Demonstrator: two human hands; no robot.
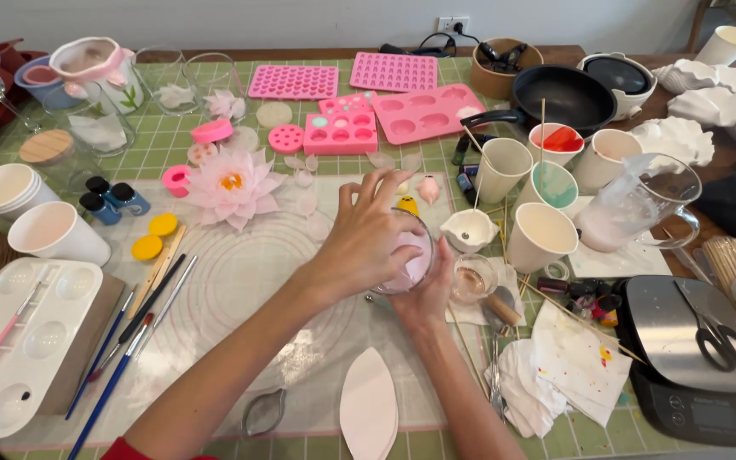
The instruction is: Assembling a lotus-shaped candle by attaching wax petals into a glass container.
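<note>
A clear glass cup point(415, 260) with pink material inside sits at the middle of the translucent work mat point(240, 281). My left hand point(364, 238) covers it from above, fingers curled over its rim and into it. From below, my right hand point(428, 294) cups the glass's underside and near wall. A pink petalled flower point(232, 186) lies on the mat to the left of the hands. Just right of the hands stands a small empty glass point(473, 279).
Pink silicone moulds point(423, 111) lie at the back. Paper cups point(540, 237), a plastic jug point(636, 204) and a black pan point(568, 95) stand right. A scale with scissors point(692, 349) is at front right. Brushes point(125, 341) and a white palette point(19, 341) lie left.
</note>
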